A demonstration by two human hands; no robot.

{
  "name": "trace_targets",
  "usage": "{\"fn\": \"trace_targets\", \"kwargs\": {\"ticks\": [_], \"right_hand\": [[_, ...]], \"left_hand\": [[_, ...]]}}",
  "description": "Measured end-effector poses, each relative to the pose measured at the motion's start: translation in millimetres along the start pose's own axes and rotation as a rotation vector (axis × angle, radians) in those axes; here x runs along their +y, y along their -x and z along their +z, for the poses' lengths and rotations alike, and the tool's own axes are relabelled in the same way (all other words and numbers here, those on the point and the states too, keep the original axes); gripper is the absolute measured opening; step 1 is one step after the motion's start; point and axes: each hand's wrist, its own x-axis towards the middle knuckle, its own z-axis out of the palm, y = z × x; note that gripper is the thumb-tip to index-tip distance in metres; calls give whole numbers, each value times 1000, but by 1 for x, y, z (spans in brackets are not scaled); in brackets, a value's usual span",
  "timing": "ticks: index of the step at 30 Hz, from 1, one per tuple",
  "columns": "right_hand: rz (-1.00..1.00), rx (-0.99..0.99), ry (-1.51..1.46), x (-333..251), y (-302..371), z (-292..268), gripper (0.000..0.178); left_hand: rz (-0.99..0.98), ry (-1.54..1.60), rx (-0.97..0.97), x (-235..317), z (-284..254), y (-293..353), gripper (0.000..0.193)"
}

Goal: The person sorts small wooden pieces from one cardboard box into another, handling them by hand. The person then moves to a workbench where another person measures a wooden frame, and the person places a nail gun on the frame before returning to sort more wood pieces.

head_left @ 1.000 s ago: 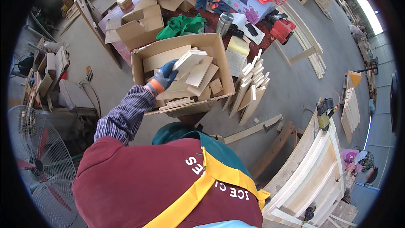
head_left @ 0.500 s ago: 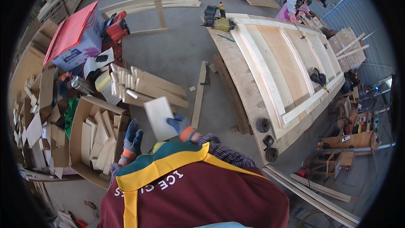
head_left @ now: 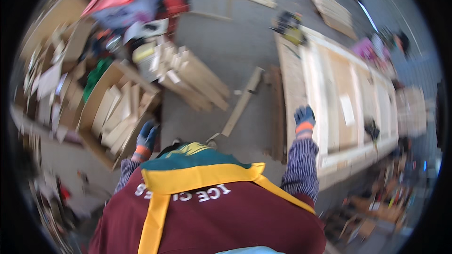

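Note:
My right hand [head_left: 304, 116], in a blue-grey glove with an orange cuff, reaches out at the near left edge of the wooden frame panel [head_left: 325, 99]. Its fingers are extended and hold nothing. Beyond it, a short pale board [head_left: 347, 109] appears over the panel between two slats; blur hides whether it rests there. My left hand [head_left: 147, 137], gloved alike, is low beside the cardboard box [head_left: 101, 98] of wood offcuts. Its fingers are stretched and empty.
Several planks [head_left: 197, 75] are stacked left of centre, with a lone plank [head_left: 242, 101] on the floor. A nail gun [head_left: 289, 27] lies at the panel's far corner. Another person [head_left: 376, 47] is at the panel's far side. A red-lidded box [head_left: 127, 0] stands far left.
The short board has left my right hand and is now over the panel. My right arm has swung right and stretched out. The whole view has turned and blurred.

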Motion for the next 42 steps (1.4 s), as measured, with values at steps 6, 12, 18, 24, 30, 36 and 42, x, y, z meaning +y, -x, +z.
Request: {"fn": "trace_targets", "kwargs": {"ticks": [6,12,18,24,30,36,42], "right_hand": [[451,-234,232,167,78,14,24],[592,-317,610,227,126,-42,21],[432,-405,843,231,137,-53,20],[360,-492,892,248,151,-42,18],[270,-561,1015,273,179,-14,21],[176,-667,1148,281,194,10,24],[304,-587,1091,272,191,41,26]], "left_hand": [[236,-294,472,-15,-83,13,43],[-263,-660,272,-43,-168,15,62],[-232,-951,-168,-41,-179,-42,96],[-351,-872,-359,-55,-193,-78,65],[-224,-464,-238,-80,-199,-74,43],[-189,-2,-384,-78,-218,-85,37],[176,-347,67,-75,-228,-77,36]]}}
